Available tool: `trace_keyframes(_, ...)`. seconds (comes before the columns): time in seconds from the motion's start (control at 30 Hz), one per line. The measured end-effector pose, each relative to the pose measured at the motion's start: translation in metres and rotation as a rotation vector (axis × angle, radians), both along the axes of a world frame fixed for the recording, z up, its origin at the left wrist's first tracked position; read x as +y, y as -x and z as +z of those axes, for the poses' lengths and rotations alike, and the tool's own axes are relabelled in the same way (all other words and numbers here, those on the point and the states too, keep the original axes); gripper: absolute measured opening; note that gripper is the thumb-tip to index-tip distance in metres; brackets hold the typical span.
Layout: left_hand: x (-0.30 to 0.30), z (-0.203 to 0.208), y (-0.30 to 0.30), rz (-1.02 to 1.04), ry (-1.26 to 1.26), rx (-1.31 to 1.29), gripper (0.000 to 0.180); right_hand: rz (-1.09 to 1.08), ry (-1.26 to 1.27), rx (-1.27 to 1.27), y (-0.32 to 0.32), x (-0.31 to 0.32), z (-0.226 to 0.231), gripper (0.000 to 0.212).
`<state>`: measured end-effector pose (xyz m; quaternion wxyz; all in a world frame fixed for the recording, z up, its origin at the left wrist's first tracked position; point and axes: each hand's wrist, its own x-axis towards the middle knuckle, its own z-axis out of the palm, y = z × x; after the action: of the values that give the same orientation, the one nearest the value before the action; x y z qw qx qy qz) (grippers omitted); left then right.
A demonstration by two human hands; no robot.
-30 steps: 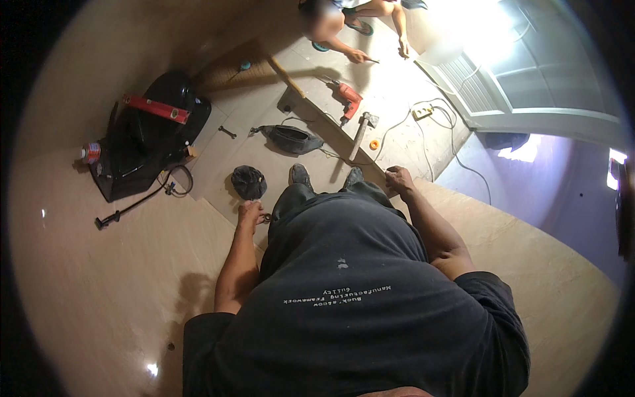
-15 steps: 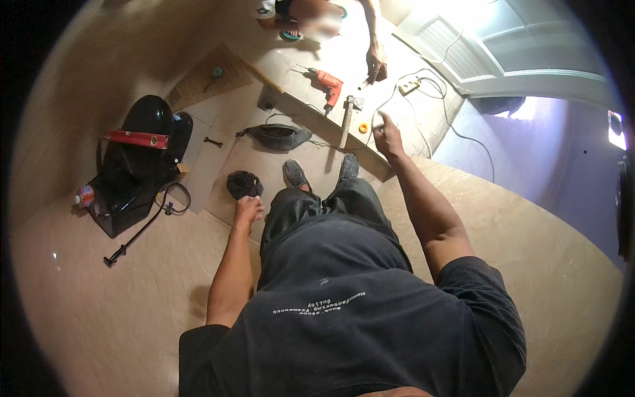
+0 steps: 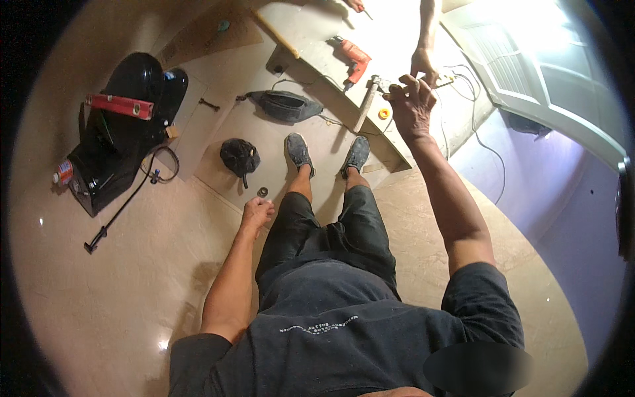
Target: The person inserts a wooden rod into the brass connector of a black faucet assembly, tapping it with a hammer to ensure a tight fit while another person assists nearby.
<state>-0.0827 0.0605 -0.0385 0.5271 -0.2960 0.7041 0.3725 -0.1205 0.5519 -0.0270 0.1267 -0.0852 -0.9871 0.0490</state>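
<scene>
Fingers (image 3: 409,84) of the bare right hand (image 3: 414,111) spread half-open by a co-worker's bare hand (image 3: 424,62), far right; bare left hand (image 3: 256,213) curls loosely; whether either grips anything, unclear.

On the pale stone step (image 3: 307,33): red pistol-shaped power drill (image 3: 355,61), with the wooden-handled metal hammer (image 3: 367,109) to its right and nearer the person; orange ring-shaped roll (image 3: 383,114), right of the hammer's handle. On the floor, left of the step: dark grey fabric waist bag (image 3: 288,106), ahead of the grey shoes (image 3: 299,151). Far left: red bar-shaped spirit level (image 3: 119,106), across the glossy black moulded fixture (image 3: 122,145).
</scene>
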Motion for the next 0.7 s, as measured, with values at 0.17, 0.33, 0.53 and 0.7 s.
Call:
trace_keyframes(0.17,0.01,-0.058,-0.017,-0.029,0.019,-0.027,0.029,0.084,0.339,-0.3,0.004,-0.051,0.0,0.02)
trace_keyframes(0.33,0.03,-0.121,-0.045,-0.364,0.18,0.151,0.037,-0.169,0.66,-0.57,-0.037,-0.092,-0.082,0.025)
trace_keyframes(0.53,-0.014,-0.156,-0.116,-0.173,0.295,0.499,0.032,-0.075,0.86,-0.999,-0.068,-0.154,-0.135,0.039)
trace_keyframes(0.7,-0.055,-0.204,-0.131,0.179,0.443,0.102,0.031,0.025,0.587,-1.194,-0.095,-0.176,-0.169,0.032)
